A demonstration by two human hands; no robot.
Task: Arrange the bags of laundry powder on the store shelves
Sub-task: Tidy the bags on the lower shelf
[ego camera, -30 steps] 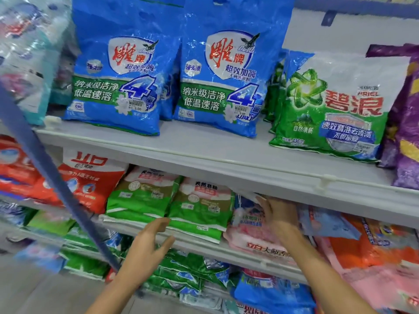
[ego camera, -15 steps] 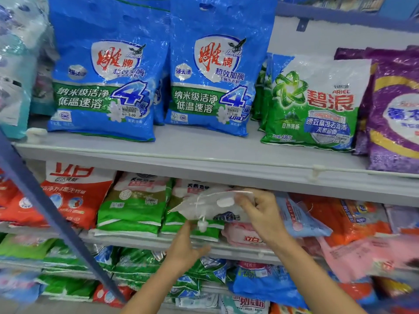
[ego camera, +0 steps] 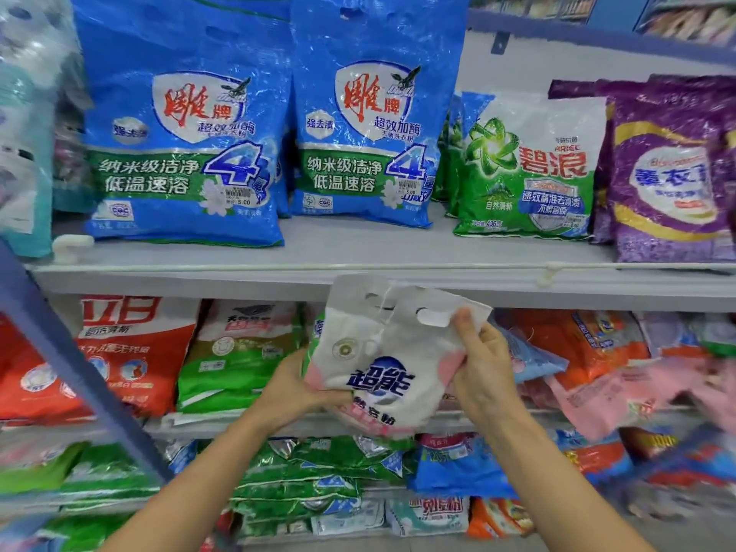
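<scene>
Held bag: white-and-pink bag (ego camera: 392,352) of laundry powder, off the shelves and in the air in front of the middle shelf (ego camera: 247,426), its top reaching up to the front edge of the upper shelf (ego camera: 358,256)
Bag detail: blue characters on the front, two handle cut-outs at the top; whether this is one bag or two held together I cannot tell
Left hand (ego camera: 296,392): grasps the bag's lower left edge, thumb lying on the front below the blue print, the other fingers hidden behind the bag
Right hand (ego camera: 486,376): pinches the bag's upper right part, thumb (ego camera: 464,328) pressed on the front just beside the right cut-out, fingers curled round the right edge
Bag relative to fingers: it spans between the two hands, tilted, top leaning to the right
Upper shelf: two large blue bags (ego camera: 183,153) upright side by side, then a green bag (ego camera: 525,173) and a purple bag (ego camera: 669,173) to the right
Middle shelf: red bag (ego camera: 135,352) and green-and-white bag (ego camera: 239,360) left of the hands, orange bag (ego camera: 577,344) to the right
Lower shelf: flat green bags (ego camera: 310,468) stacked below the hands
Foreground: blue slanted post (ego camera: 79,372) crossing the left side
</scene>
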